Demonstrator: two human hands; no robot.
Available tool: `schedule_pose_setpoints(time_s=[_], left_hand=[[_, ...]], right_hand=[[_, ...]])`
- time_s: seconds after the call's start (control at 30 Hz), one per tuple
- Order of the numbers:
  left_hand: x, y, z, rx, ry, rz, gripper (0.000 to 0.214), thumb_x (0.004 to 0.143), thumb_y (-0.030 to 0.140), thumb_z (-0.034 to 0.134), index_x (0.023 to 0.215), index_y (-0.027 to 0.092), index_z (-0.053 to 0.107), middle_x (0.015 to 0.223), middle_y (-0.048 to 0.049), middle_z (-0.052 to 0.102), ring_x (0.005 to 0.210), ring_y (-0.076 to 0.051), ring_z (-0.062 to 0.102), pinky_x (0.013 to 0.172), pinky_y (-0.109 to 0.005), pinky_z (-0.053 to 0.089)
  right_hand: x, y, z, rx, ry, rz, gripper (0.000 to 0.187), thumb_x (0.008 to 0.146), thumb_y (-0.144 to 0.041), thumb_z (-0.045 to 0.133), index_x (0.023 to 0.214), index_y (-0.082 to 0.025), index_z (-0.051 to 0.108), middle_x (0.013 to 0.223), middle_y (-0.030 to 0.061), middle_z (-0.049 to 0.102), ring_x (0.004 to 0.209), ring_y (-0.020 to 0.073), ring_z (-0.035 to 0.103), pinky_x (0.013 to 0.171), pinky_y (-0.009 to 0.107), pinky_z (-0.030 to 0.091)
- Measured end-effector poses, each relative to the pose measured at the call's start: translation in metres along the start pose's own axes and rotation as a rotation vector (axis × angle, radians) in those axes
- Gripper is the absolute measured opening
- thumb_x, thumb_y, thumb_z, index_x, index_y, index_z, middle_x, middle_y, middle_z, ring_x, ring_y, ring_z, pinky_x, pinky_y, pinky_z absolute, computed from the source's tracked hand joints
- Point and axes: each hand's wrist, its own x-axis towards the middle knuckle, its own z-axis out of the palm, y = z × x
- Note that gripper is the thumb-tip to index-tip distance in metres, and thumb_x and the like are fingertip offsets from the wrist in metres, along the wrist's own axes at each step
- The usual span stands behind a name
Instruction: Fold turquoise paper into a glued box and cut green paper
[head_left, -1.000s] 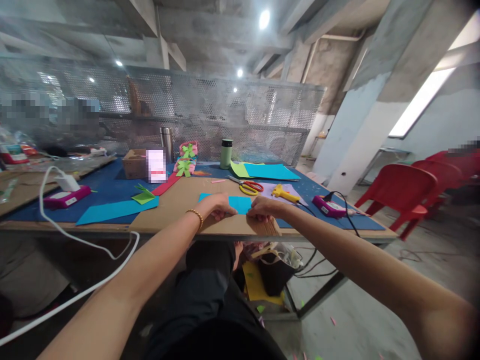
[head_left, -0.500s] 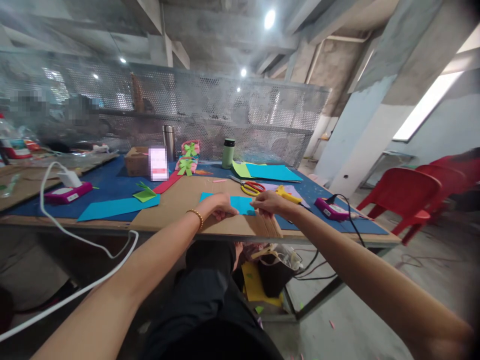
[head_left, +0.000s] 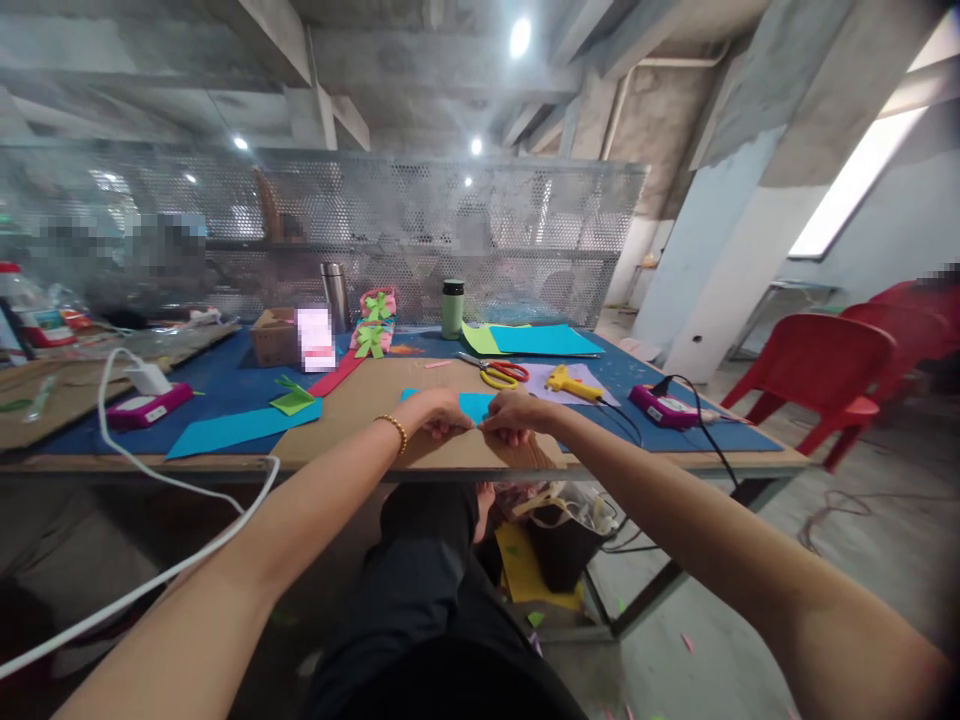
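Observation:
A small blue paper piece (head_left: 474, 403) lies on a brown cardboard sheet (head_left: 360, 420) near the table's front edge. My left hand (head_left: 433, 412) rests curled on its left part, fingers closed on the near edge of the paper. My right hand (head_left: 512, 420) sits right beside it, fingers pinched on the same edge. The two hands touch at the fingertips, and they hide most of the paper.
Scissors with yellow and red handles (head_left: 496, 372), a yellow glue gun (head_left: 571, 384), a purple box with a black cable (head_left: 661, 405), blue paper sheets (head_left: 232, 425), green paper bows (head_left: 369, 335), a green flask (head_left: 451, 308) and a cardboard box (head_left: 273, 335) lie around. Red chairs (head_left: 817, 375) stand right.
My right hand has slid left along the blue paper's near edge until it meets my left hand. My left hand has stayed in place.

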Motion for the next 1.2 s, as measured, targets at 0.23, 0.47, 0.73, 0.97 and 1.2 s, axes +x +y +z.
schedule_pose_setpoints(time_s=[0.23, 0.47, 0.73, 0.97, 1.2], left_hand=[[-0.016, -0.022, -0.007, 0.0, -0.016, -0.028, 0.035, 0.077, 0.038, 0.067, 0.053, 0.018, 0.051, 0.043, -0.001, 0.051, 0.043, -0.013, 0.051, 0.052, -0.027, 0.046], [-0.028, -0.053, -0.013, -0.024, -0.003, -0.03, 0.041, 0.08, 0.037, 0.065, 0.047, 0.017, 0.049, 0.043, -0.0024, 0.052, 0.043, -0.012, 0.049, 0.05, -0.026, 0.04], [-0.032, -0.092, -0.019, -0.106, -0.021, -0.069, 0.037, 0.082, 0.036, 0.065, 0.054, 0.017, 0.051, 0.048, -0.002, 0.057, 0.047, -0.012, 0.052, 0.049, -0.025, 0.036], [-0.045, -0.1, -0.026, -0.135, -0.063, -0.117, 0.035, 0.08, 0.033, 0.064, 0.052, 0.016, 0.052, 0.047, -0.0035, 0.057, 0.044, -0.01, 0.048, 0.047, -0.022, 0.036], [-0.058, -0.12, -0.033, -0.019, 0.133, -0.179, 0.019, 0.076, 0.026, 0.062, 0.061, 0.016, 0.057, 0.057, -0.0063, 0.066, 0.054, -0.015, 0.063, 0.053, -0.023, 0.043]], right_hand=[[0.004, 0.003, 0.001, 0.008, -0.01, 0.0, 0.034, 0.087, -0.033, 0.07, 0.062, -0.016, 0.055, 0.045, -0.0036, 0.058, 0.039, 0.0088, 0.056, 0.046, 0.019, 0.048], [-0.001, 0.001, 0.001, -0.007, 0.005, -0.007, 0.033, 0.088, -0.03, 0.067, 0.062, -0.016, 0.054, 0.046, -0.0047, 0.057, 0.038, 0.0072, 0.055, 0.044, 0.017, 0.045], [0.006, 0.004, 0.002, -0.026, 0.0, -0.012, 0.033, 0.09, -0.03, 0.063, 0.062, -0.017, 0.052, 0.044, -0.0048, 0.056, 0.035, 0.0084, 0.053, 0.041, 0.019, 0.045], [0.008, 0.008, 0.003, -0.034, 0.02, -0.026, 0.035, 0.089, -0.033, 0.065, 0.061, -0.017, 0.053, 0.045, -0.0038, 0.057, 0.036, 0.0086, 0.054, 0.042, 0.019, 0.045], [0.012, 0.011, 0.002, -0.041, 0.012, -0.049, 0.034, 0.086, -0.036, 0.068, 0.063, -0.017, 0.054, 0.047, -0.0023, 0.06, 0.037, 0.0097, 0.056, 0.044, 0.021, 0.047]])
